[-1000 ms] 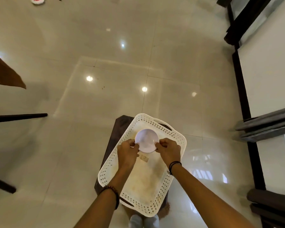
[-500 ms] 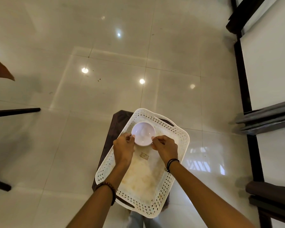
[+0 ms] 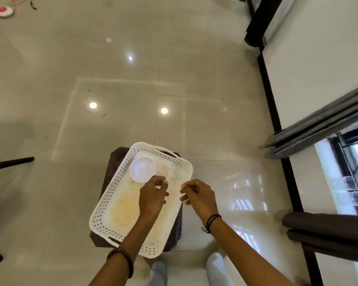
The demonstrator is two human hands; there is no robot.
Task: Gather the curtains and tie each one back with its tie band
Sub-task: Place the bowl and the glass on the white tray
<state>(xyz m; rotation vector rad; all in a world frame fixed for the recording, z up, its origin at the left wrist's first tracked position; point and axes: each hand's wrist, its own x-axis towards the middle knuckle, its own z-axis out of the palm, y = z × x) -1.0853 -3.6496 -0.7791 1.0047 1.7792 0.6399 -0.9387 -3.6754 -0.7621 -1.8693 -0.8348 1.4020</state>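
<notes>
At the bottom edge of the frame your two forearms reach up toward the middle, each with a bracelet at the wrist. Just above them your left hand (image 3: 152, 196) hovers over the white perforated tray (image 3: 103, 205). Its fingers are curled and its forefinger tip is at the near rim of the white bowl (image 3: 142, 169); I cannot tell whether that grip pinches the rim or merely touches it. Your right hand (image 3: 198, 198) hangs beside it, just past the tray's right edge and apart from the bowl, its grip loosely curled with nothing visible in it. The tray sits on a small dark bench (image 3: 116, 159), with the bowl in the tray's far left corner. Beyond lies glossy tiled floor (image 3: 132, 89). The task's things are well off at the right of the frame. A grey curtain (image 3: 318, 124) hangs in folds beside the window (image 3: 351, 162), and a darker bundle (image 3: 329, 228) at lower right looks like a second curtain. No tie band shows anywhere. By my reading the curtain work has not begun, as you are occupied at the tray. The next move calls for freeing both hands and turning right to the nearer curtain. There you would find its band and gather the folds in one hand before wrapping.
</notes>
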